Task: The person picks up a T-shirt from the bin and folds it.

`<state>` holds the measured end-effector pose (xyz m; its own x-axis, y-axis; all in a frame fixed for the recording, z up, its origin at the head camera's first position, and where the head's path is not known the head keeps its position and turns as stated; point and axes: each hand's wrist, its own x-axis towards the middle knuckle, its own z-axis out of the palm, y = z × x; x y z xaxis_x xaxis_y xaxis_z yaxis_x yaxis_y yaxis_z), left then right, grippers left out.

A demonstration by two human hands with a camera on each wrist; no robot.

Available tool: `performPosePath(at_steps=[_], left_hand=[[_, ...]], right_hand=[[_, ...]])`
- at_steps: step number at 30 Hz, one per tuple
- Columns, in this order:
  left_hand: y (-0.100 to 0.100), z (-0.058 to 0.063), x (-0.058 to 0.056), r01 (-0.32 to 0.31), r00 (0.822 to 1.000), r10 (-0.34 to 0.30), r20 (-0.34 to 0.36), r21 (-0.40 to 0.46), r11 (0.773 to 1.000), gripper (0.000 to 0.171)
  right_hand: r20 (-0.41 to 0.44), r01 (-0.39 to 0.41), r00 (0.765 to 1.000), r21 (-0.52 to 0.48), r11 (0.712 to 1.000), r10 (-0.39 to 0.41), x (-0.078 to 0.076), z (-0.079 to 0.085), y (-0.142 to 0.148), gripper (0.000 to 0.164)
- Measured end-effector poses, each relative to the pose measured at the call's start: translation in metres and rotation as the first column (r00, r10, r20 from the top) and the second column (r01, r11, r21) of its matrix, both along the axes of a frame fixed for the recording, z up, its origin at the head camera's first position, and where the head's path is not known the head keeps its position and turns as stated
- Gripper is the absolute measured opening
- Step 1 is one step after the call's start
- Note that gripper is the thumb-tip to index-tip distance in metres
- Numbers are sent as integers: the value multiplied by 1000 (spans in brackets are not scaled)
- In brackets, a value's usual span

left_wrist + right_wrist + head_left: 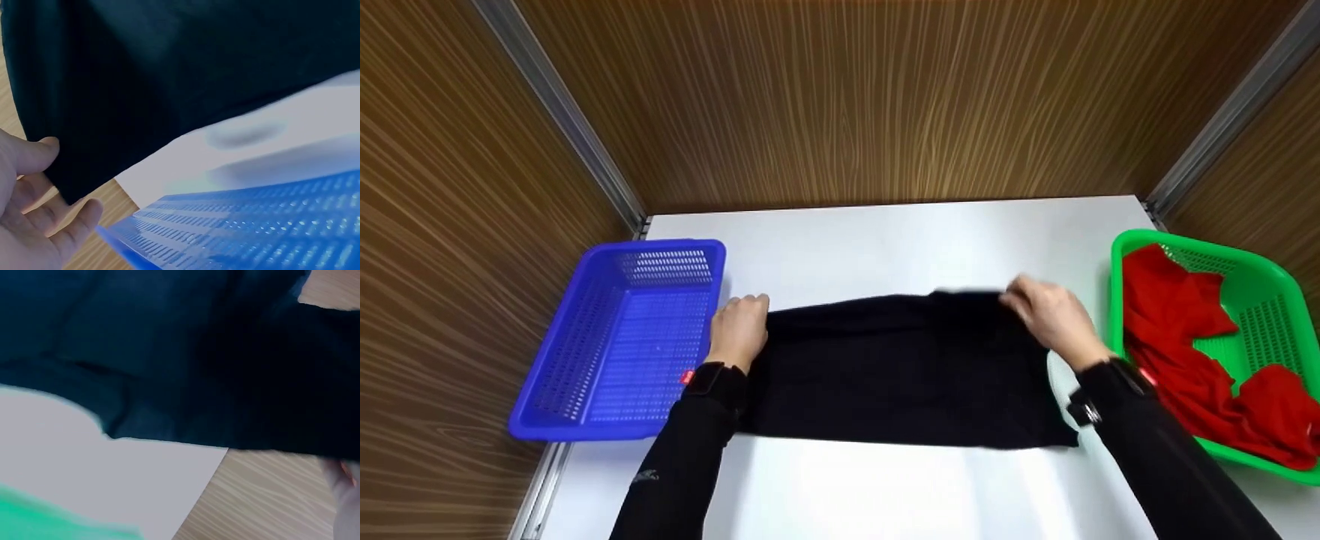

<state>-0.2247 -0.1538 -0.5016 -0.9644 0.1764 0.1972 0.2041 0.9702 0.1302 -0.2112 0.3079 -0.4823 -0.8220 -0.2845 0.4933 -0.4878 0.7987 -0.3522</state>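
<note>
A black cloth, perhaps a garment, stretches across the white table between the two hands. My left hand pinches its far left corner, and the left wrist view shows the thumb over the cloth with fingers behind. At the far right corner my right hand grips the edge between thumb and fingers. In the right wrist view that hand is mostly out of frame, at the edge of the cloth. The cloth's near edge lies low on the table, its far edge raised toward the hands.
A blue basket stands at the left, close beside the left forearm. On the right, a green basket holds red cloth. Wood-grain panels wall in the white table at the back and sides.
</note>
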Motion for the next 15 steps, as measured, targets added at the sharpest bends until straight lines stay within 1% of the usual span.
performPosePath(at_steps=[3, 6, 11, 15], left_hand=[[-1, -4, 3, 23, 999, -21, 26, -56, 998, 10], [0, -8, 7, 44, 998, -39, 52, -96, 994, 10], [1, -15, 13, 71, 995, -59, 85, -153, 986, 14], [3, -20, 19, 82, 994, -64, 93, -196, 977, 15]], right_hand=[[40, -97, 994, 18, 995, 97, 18, -8, 6, 17], [97, -166, 982, 7, 986, 165, 35, -17, 11, 20], [135, -226, 964, -44, 973, 230, 61, -31, 18, 24], [170, -263, 948, -65, 963, 270, 79, -45, 21, 25]])
